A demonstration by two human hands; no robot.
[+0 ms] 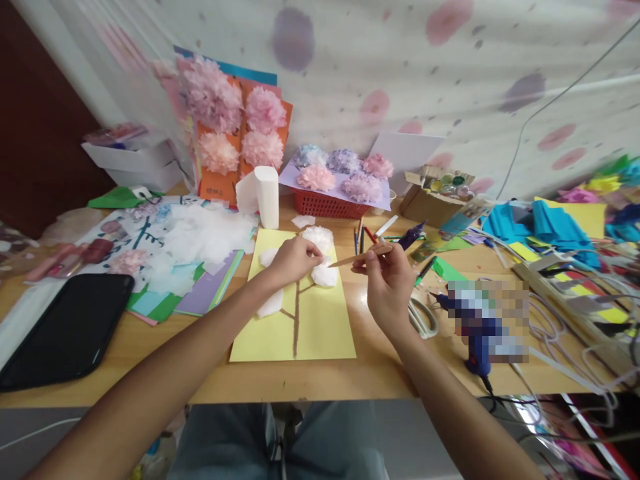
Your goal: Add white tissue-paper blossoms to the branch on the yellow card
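Note:
A yellow sheet of paper point(320, 337) lies before me with a brown tree trunk and branches point(296, 327) on it. White tissue puffs sit around the branch ends, one tissue puff point(327, 275) at the upper right. My left hand point(295, 260) is over the sheet's upper part, fingers pinched together beside that puff; what they hold, if anything, is hidden. My right hand point(390, 287), right of the sheet, grips a pointed wooden stick point(357, 256). The stick's tip points left and reaches the puff's edge.
A white roll point(269, 199) stands behind the sheet. Scissors point(424, 319) and a blue glue gun point(479, 347) with cords lie at right. A red basket point(325, 204) bearing tissue flowers stands behind. At left are white tissue point(205, 230) and a black tray-like object point(70, 327).

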